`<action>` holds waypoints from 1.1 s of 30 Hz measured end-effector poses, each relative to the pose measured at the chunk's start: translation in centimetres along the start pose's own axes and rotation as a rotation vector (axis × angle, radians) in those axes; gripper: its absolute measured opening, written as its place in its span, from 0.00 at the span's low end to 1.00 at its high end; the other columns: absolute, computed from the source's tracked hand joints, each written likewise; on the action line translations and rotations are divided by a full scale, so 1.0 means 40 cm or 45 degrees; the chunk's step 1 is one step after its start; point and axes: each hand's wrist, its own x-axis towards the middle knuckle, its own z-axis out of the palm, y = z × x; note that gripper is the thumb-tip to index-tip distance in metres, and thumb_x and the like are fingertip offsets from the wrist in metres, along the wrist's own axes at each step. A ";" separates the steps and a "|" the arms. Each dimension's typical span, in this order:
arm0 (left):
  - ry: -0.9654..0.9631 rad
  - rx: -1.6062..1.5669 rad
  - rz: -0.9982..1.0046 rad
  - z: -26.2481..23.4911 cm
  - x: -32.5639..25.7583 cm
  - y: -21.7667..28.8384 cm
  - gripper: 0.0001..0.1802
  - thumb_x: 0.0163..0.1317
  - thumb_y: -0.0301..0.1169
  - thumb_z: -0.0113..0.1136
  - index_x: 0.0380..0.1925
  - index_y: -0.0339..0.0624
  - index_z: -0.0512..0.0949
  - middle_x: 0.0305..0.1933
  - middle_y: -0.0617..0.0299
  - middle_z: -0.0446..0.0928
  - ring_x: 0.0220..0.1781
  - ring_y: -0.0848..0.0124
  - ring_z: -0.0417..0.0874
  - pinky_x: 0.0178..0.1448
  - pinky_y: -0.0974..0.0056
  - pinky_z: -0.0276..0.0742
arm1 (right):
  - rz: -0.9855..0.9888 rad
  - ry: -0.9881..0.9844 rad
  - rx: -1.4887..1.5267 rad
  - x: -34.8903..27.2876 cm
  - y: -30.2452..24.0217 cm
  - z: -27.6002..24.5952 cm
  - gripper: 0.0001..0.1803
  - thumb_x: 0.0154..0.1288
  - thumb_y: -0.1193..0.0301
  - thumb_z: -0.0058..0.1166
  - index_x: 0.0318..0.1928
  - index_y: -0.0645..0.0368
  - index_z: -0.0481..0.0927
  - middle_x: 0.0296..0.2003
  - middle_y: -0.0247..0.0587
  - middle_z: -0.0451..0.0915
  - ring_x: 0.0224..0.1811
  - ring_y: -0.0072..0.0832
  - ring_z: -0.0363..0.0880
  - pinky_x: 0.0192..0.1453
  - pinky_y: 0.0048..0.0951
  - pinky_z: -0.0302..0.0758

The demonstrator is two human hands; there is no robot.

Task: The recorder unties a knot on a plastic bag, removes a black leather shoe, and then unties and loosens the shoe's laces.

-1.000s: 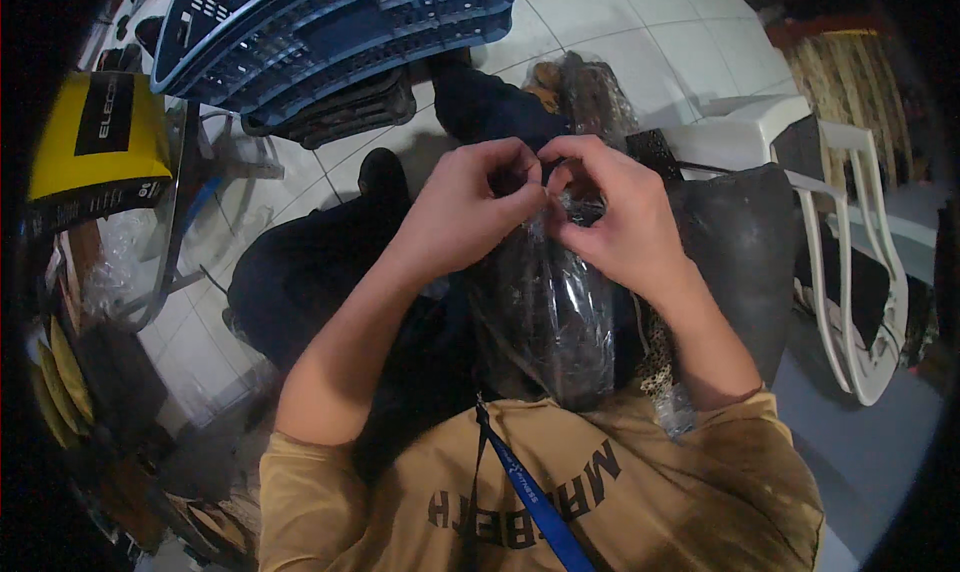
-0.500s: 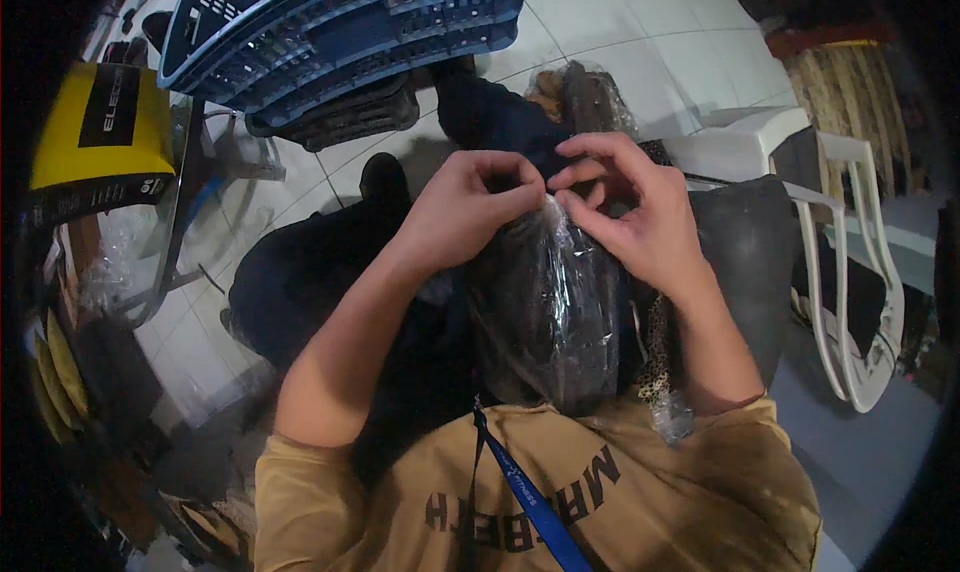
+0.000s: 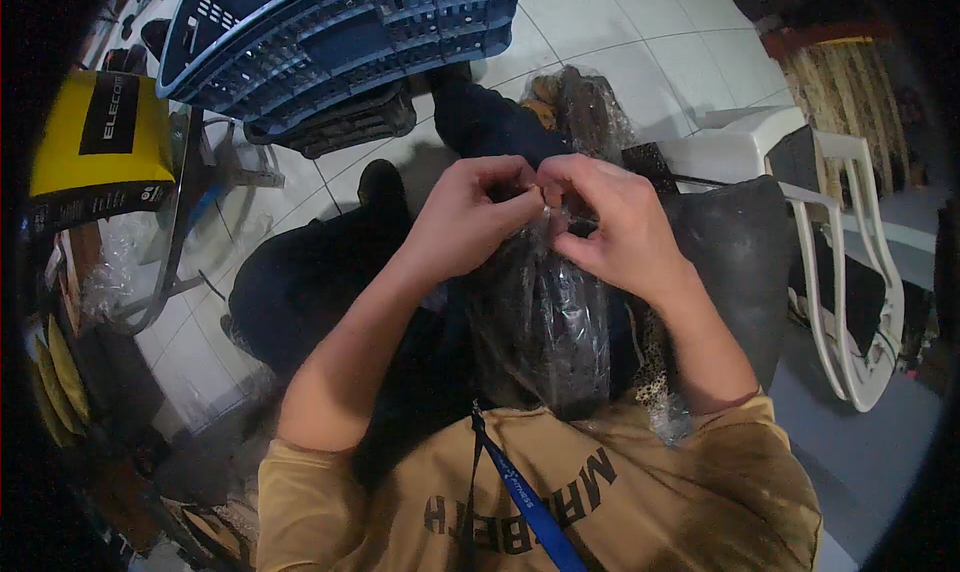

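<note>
A clear plastic bag [image 3: 560,322] with something dark inside lies across my lap, its gathered far end drawn up between my hands. My left hand [image 3: 480,207] pinches that gathered plastic with thumb and forefinger. Right beside it, my right hand [image 3: 615,222] is closed with curled fingers at the same bunched end, the thumb pressed on the plastic just below. The fingertips of both hands nearly meet. What the dark contents are, I cannot tell. A strip of leopard-print material [image 3: 652,367] in clear wrap shows next to the bag, by my right forearm.
A blue plastic crate [image 3: 340,52] stands ahead on a darker crate [image 3: 340,122]. At the left is a yellow and black box [image 3: 105,137]. A white plastic chair [image 3: 850,262] and a grey cushion-like form [image 3: 735,252] are at the right. Another wrapped bundle [image 3: 595,107] lies on the tiled floor.
My right hand has moved in toward the left, and its spread fingers have closed on the gathered plastic. The left hand keeps its pinch almost in place.
</note>
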 end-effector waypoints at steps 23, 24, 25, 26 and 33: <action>-0.139 -0.300 -0.113 0.035 -0.012 0.038 0.08 0.75 0.31 0.64 0.40 0.37 0.82 0.37 0.72 0.80 0.42 0.83 0.76 0.50 0.71 0.72 | 0.375 -0.069 0.300 -0.055 0.022 -0.062 0.08 0.60 0.76 0.72 0.40 0.61 0.89 0.33 0.38 0.87 0.31 0.22 0.86 0.33 0.26 0.78; -0.217 -0.273 -0.081 0.028 -0.007 0.042 0.08 0.74 0.31 0.64 0.40 0.37 0.82 0.38 0.71 0.80 0.42 0.83 0.77 0.50 0.71 0.73 | 0.362 -0.041 0.291 -0.057 0.022 -0.059 0.08 0.58 0.76 0.72 0.40 0.61 0.88 0.33 0.37 0.87 0.31 0.23 0.86 0.32 0.26 0.78; -0.215 -0.271 -0.083 0.022 -0.004 0.047 0.08 0.74 0.31 0.64 0.40 0.37 0.82 0.38 0.71 0.80 0.42 0.83 0.77 0.50 0.71 0.73 | 0.361 -0.040 0.295 -0.059 0.026 -0.051 0.08 0.58 0.76 0.72 0.40 0.61 0.88 0.33 0.37 0.87 0.31 0.23 0.86 0.32 0.26 0.78; -0.236 -0.134 -0.064 0.015 -0.002 0.052 0.07 0.74 0.30 0.65 0.41 0.37 0.82 0.38 0.72 0.81 0.42 0.83 0.78 0.49 0.70 0.74 | 0.279 -0.005 0.240 -0.061 0.030 -0.039 0.10 0.56 0.76 0.72 0.39 0.60 0.87 0.33 0.38 0.86 0.30 0.25 0.85 0.32 0.28 0.79; 0.041 0.607 0.259 0.024 -0.045 0.109 0.10 0.62 0.28 0.71 0.38 0.32 0.84 0.35 0.58 0.83 0.36 0.72 0.84 0.43 0.64 0.80 | -0.071 0.069 0.039 -0.067 0.051 0.000 0.15 0.50 0.78 0.73 0.39 0.59 0.84 0.33 0.41 0.83 0.31 0.38 0.85 0.36 0.35 0.81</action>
